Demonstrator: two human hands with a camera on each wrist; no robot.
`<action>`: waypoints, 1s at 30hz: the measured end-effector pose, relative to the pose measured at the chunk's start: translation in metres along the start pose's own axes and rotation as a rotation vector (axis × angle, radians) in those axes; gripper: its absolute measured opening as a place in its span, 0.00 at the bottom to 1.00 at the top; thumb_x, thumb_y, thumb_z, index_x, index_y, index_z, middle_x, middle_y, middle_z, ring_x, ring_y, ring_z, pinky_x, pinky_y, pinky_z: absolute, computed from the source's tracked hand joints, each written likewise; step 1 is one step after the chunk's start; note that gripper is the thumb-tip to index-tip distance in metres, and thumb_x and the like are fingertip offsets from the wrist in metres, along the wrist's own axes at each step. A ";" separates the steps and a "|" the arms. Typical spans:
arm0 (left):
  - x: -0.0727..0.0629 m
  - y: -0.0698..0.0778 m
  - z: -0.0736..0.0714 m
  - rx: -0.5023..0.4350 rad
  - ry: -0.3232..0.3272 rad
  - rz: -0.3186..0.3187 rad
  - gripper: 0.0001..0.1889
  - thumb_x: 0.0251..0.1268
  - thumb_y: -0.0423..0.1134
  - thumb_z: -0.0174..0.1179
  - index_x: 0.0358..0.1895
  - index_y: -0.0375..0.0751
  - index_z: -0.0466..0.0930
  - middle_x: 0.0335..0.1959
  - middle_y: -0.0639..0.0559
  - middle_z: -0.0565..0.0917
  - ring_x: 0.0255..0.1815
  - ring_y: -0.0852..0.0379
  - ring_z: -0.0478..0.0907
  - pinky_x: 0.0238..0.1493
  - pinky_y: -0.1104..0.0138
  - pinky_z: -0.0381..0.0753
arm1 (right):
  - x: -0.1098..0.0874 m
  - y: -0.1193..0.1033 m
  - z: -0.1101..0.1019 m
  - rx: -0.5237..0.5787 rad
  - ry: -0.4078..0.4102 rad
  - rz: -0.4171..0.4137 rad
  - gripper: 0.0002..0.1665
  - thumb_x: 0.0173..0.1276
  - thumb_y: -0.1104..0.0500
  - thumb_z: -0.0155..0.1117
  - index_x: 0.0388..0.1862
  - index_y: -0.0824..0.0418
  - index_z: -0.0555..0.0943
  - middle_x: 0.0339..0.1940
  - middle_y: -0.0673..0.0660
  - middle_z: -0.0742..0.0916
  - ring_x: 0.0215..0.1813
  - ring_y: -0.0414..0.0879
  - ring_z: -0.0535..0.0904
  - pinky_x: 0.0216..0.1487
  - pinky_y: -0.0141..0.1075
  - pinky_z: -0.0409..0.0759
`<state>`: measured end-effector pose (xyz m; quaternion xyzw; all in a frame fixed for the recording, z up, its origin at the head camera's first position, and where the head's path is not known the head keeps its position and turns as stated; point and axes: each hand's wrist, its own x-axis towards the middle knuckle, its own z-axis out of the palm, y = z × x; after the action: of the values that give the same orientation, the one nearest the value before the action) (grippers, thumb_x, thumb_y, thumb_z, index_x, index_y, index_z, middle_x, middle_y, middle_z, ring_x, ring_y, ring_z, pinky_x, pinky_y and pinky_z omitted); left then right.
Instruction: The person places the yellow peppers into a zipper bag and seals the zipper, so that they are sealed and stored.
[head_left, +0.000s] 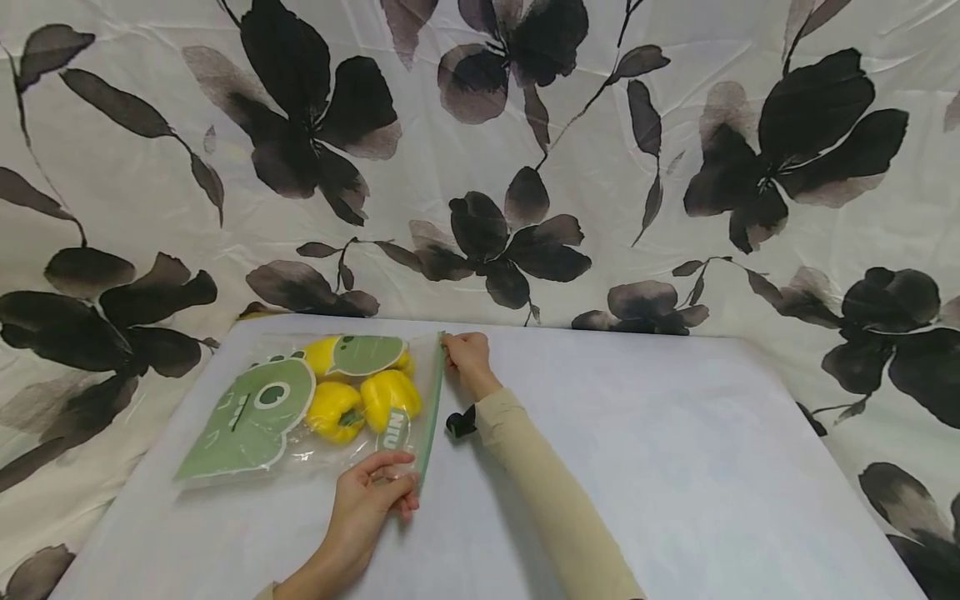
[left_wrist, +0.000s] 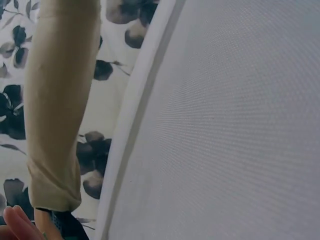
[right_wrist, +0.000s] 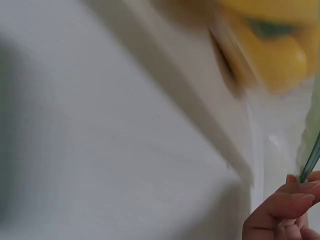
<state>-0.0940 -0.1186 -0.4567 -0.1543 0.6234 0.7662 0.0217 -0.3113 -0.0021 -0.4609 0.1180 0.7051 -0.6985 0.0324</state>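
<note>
A clear zip bag point(head_left: 247, 425) with a green cartoon creature print lies on the left half of the table. Inside it are three yellow bell peppers point(head_left: 335, 412), one partly covered by a green printed patch. My right hand point(head_left: 471, 362) pinches the far end of the bag's green zip edge point(head_left: 433, 408). At the near end of that edge, my left hand point(head_left: 367, 500) holds the bag's corner between thumb and fingers. In the right wrist view the zip strip point(right_wrist: 311, 162) runs into the pinching fingers point(right_wrist: 285, 202), with the peppers point(right_wrist: 270, 55) blurred above.
A white-covered table point(head_left: 637, 450) extends right of the bag. Behind it hangs a pale cloth point(head_left: 420, 167) with dark flowers. A black wrist camera point(head_left: 461, 423) sits at the right cuff, and the right sleeve point(left_wrist: 60, 110) crosses the left wrist view.
</note>
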 end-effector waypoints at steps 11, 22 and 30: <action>-0.001 0.000 0.000 0.000 -0.008 -0.011 0.17 0.54 0.18 0.62 0.49 0.23 0.78 0.21 0.44 0.77 0.17 0.54 0.77 0.19 0.69 0.77 | -0.003 0.001 -0.011 -0.026 -0.061 0.067 0.13 0.68 0.61 0.63 0.23 0.65 0.78 0.12 0.50 0.74 0.15 0.39 0.65 0.18 0.28 0.65; 0.002 0.002 -0.005 0.013 -0.049 -0.016 0.15 0.56 0.20 0.62 0.49 0.23 0.78 0.20 0.43 0.79 0.17 0.54 0.77 0.20 0.68 0.78 | -0.054 0.011 -0.036 -0.061 -0.354 0.116 0.07 0.66 0.64 0.64 0.29 0.68 0.79 0.16 0.51 0.77 0.16 0.39 0.69 0.19 0.27 0.72; 0.002 0.014 -0.027 0.120 -0.309 -0.053 0.20 0.69 0.33 0.58 0.60 0.25 0.72 0.27 0.40 0.84 0.21 0.52 0.82 0.23 0.66 0.81 | -0.061 0.020 -0.040 0.017 -0.451 0.147 0.07 0.66 0.64 0.64 0.28 0.66 0.79 0.18 0.51 0.78 0.18 0.38 0.69 0.22 0.27 0.73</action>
<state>-0.0933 -0.1484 -0.4482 -0.0497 0.6529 0.7415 0.1467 -0.2430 0.0302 -0.4666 0.0102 0.6636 -0.7088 0.2388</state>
